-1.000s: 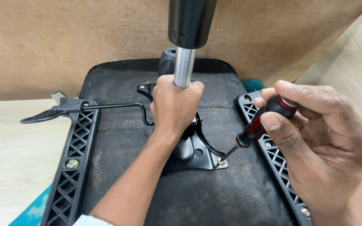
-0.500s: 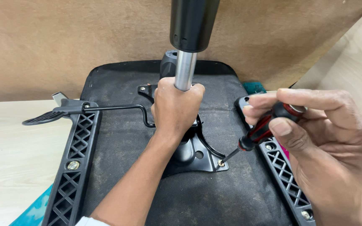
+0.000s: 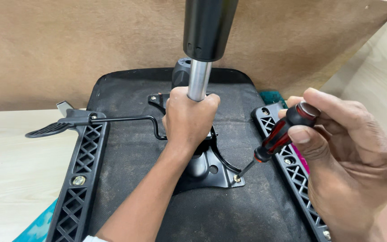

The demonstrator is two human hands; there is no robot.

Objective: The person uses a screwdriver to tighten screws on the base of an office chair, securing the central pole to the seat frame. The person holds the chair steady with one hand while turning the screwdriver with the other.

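right hand (image 3: 350, 166) – closed on red-black screwdriver (image 3: 279, 136), tip on screw (image 3: 237, 179) at black plate (image 3: 216, 172) corner | left hand (image 3: 189, 117) – clamped round chrome column (image 3: 199, 80) above plate | column's top cut off

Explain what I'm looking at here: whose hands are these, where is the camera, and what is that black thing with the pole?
The camera sits on a person's head and looks down at their own two bare hands. On the pale table, against a brown board, lies an upturned chair seat, its black underside facing up. A black metal plate is fixed to its middle, and a shiny pole rises from it. The left hand grips that pole low down. The right hand holds a red and black screwdriver, its tip on a screw at the plate's corner. Black latticed brackets run along both sides, and a lever sticks out to the left.
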